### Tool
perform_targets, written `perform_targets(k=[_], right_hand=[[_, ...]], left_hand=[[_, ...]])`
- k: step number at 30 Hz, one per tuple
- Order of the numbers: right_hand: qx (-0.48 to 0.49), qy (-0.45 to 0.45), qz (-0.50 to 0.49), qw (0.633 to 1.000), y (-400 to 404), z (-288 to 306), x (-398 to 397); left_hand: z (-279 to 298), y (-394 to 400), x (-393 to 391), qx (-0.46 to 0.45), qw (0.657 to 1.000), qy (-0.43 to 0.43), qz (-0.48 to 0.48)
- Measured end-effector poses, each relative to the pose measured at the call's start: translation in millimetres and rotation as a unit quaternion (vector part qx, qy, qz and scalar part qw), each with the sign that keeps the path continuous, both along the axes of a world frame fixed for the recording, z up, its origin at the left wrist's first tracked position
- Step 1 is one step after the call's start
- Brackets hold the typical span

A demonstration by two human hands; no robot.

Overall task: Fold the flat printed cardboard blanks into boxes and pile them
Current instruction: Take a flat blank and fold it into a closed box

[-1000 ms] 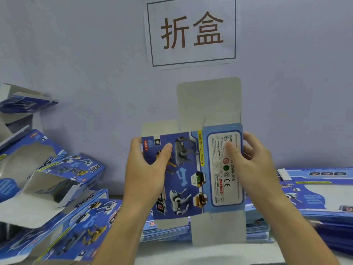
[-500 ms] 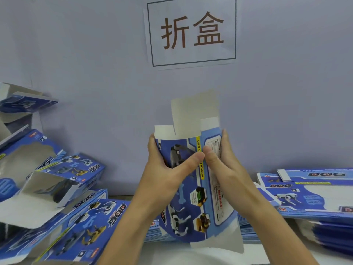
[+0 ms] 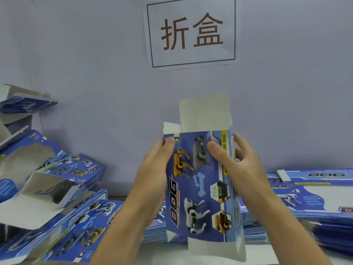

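1. The left hand (image 3: 154,175) and right hand (image 3: 238,167) are pinching the printed box blank (image 3: 198,188) upright above the surface (image 3: 164,253).
2. Folded boxes (image 3: 63,188) are lying left; flat blanks (image 3: 315,199) are sitting stacked right.

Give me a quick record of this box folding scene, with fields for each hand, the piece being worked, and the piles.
left hand: grips the blank's left edge
right hand: grips its right edge
blank: upright, printed side to camera, top flap up
folded boxes: piled at left
flat blanks: stacked at right
sign: on the wall
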State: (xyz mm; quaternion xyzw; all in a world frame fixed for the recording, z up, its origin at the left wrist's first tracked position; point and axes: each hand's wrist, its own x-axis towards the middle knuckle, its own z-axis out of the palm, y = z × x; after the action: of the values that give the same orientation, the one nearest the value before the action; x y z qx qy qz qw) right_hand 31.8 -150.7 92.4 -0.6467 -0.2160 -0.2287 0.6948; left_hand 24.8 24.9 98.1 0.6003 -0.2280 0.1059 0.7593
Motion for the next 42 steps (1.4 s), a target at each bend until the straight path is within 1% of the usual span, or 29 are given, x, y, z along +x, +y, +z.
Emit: perform_targets(k=[2,4,5,7,9,10,12,15,18,21,22,25,27,28,30,32,34,36,37,38,40,42], right_hand=[[0.017,0.003,-0.020,1.000,-9.2,1.0,0.2],[0.028,0.010,0.000,1.000,-14.3,1.7,-0.9],[0.025,0.017,0.010,1.000,-14.8,0.9,0.3],[0.025,0.026,0.049,0.998,-9.2,0.1,1.2],[0.044,0.040,0.118,0.991,-1.7,-1.9,1.1],[0.055,0.044,0.146,0.987,1.6,-2.3,-0.8],[0.057,0.043,0.177,0.982,5.5,-3.4,-3.1],[0.012,0.047,0.150,0.988,6.8,-6.3,0.8],[-0.033,0.040,0.116,0.992,11.1,-9.1,5.2],[-0.033,0.019,0.038,0.999,13.1,-12.0,6.7],[-0.030,0.011,0.016,0.999,13.1,-12.5,5.9],[-0.030,0.011,-0.021,0.999,12.7,-16.7,6.8],[-0.029,0.025,-0.027,0.999,16.4,-17.7,6.2],[-0.027,0.026,-0.025,0.999,18.1,-17.9,5.9],[-0.028,0.017,-0.018,0.999,19.6,-17.8,6.6],[-0.033,0.021,0.017,0.999,21.1,-17.7,6.4],[-0.018,0.037,0.092,0.995,24.1,-19.3,5.3],[0.020,0.060,0.176,0.982,28.0,-18.6,2.8],[0.024,0.062,0.188,0.980,28.6,-17.4,2.7],[0.018,0.058,0.172,0.983,28.4,-15.7,3.0],[0.012,0.047,0.099,0.994,26.5,-13.7,5.5],[0.007,0.034,0.041,0.999,23.7,-14.5,8.4]], left_hand=[[1.8,8.0,0.8,0.034,0.999,-0.013,0.016],[0.9,12.4,-0.8,0.058,0.998,-0.006,0.030],[-1.0,12.6,-2.1,0.064,0.998,0.010,0.026],[-4.2,8.7,-6.6,0.067,0.997,0.043,-0.020],[-3.2,5.0,-12.1,0.035,0.995,0.063,-0.065],[-1.8,4.8,-13.5,0.014,0.996,0.061,-0.065],[1.4,6.7,-13.8,-0.008,0.999,0.036,-0.033],[1.5,8.2,-11.3,-0.005,0.999,-0.009,0.034],[-3.3,4.9,-10.6,-0.012,0.997,-0.029,0.072],[-5.3,2.9,-9.5,-0.011,0.999,0.004,0.036],[-4.7,4.2,-9.5,0.002,1.000,0.018,0.016],[-0.9,11.3,-10.5,0.067,0.996,0.042,-0.039],[4.7,9.4,-14.7,0.067,0.995,0.055,-0.054],[5.5,6.0,-14.0,0.058,0.997,0.045,-0.026],[4.0,-2.0,-10.3,0.032,0.997,0.013,0.072],[2.1,-6.0,-6.9,0.019,0.989,-0.003,0.149],[-1.2,-1.9,-2.3,0.025,0.976,-0.008,0.215],[-3.9,5.2,1.4,0.027,0.966,-0.016,0.255],[-5.0,7.3,2.8,0.026,0.966,-0.021,0.256],[-6.2,7.7,3.6,0.023,0.969,-0.027,0.245],[-8.8,5.4,3.9,0.019,0.978,-0.028,0.208],[-10.8,3.8,3.6,0.017,0.989,-0.012,0.150]])
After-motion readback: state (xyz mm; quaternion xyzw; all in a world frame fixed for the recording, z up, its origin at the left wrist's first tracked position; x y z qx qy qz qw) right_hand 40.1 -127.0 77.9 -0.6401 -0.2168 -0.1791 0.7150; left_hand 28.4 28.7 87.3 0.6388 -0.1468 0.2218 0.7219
